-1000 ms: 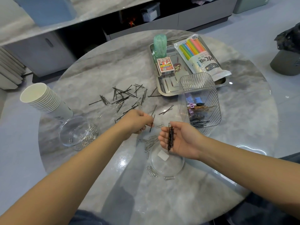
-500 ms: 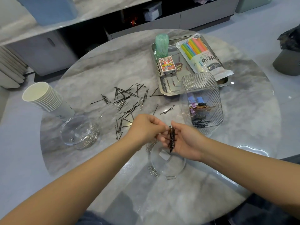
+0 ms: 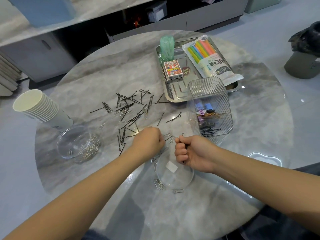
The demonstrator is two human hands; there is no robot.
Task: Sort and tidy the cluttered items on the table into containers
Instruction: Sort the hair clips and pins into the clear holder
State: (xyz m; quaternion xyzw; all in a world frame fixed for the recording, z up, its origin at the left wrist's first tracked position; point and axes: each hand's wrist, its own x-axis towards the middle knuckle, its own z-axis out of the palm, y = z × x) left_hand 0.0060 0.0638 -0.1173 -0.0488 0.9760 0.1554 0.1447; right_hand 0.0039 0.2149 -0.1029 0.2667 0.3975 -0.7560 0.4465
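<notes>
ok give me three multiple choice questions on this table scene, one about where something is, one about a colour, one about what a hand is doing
1. Where does the playing card box sit?
A. in the metal tray
B. inside the paper cup stack
C. in the round clear bowl

2. What colour is the tall container at the tray's far left corner?
A. red
B. green
C. black

3. What is the right hand doing?
A. lying flat and open on the table
B. gripping a bundle of black bobby pins
C. lifting the ribbed clear bin

Answers:
1 A: the box rests on the tray floor beside the green container.
2 B: it is translucent pale green.
3 B: the fingers are curled in a fist, with dark pin ends sticking out above and below it.
</notes>
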